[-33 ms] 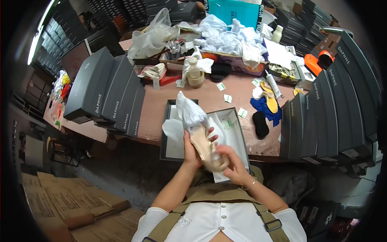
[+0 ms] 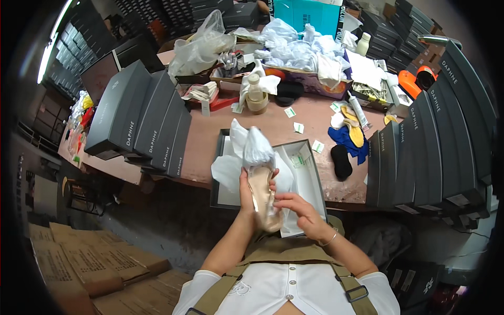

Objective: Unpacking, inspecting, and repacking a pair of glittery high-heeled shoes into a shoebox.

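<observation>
I see shoe lying 12-to-6, left hand curled round it; right hand at its 4 o'clock, half-curled, fingertips at edge, can't tell if pinching

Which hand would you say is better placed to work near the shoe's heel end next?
Probably the right hand: it appears unloaded, its fingers extended to the side of the shoe, towards the heel end. The left hand is already gripping the shoe.
</observation>
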### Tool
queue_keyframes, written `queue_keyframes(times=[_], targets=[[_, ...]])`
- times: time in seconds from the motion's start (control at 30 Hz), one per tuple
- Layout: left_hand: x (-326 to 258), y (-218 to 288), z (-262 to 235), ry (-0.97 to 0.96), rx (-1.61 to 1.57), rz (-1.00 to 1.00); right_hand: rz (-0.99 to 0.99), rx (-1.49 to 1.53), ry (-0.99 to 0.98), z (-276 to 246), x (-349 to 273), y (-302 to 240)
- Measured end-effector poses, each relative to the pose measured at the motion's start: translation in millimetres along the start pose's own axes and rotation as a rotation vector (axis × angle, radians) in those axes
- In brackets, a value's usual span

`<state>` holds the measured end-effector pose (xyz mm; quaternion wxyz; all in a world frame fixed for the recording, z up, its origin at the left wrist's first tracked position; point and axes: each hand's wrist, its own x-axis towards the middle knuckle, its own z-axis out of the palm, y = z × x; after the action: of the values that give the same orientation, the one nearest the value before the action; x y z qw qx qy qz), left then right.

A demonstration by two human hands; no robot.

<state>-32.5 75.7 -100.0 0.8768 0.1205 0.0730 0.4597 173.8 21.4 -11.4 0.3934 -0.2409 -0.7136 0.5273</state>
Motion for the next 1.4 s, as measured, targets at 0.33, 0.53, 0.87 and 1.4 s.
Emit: queue_keyframes(times=[0.33,0.53,0.87,1.4], targets=[[-20,-58,88,0.582,0.254,0.142,0.038,-1.164,0.002,-1,61,35],[-20,-36,59,0.668,0.373,0.138,0.145,-0.67,0.032,-21,29,33],[-39,-18,53,0.536,0.165,-0.135,0.031,-0.68,0.225,-38,55,4],[25,-100,83,0.441,-0.222,-0.819,0.104,-0.586,0.858,-58,-125,19]])
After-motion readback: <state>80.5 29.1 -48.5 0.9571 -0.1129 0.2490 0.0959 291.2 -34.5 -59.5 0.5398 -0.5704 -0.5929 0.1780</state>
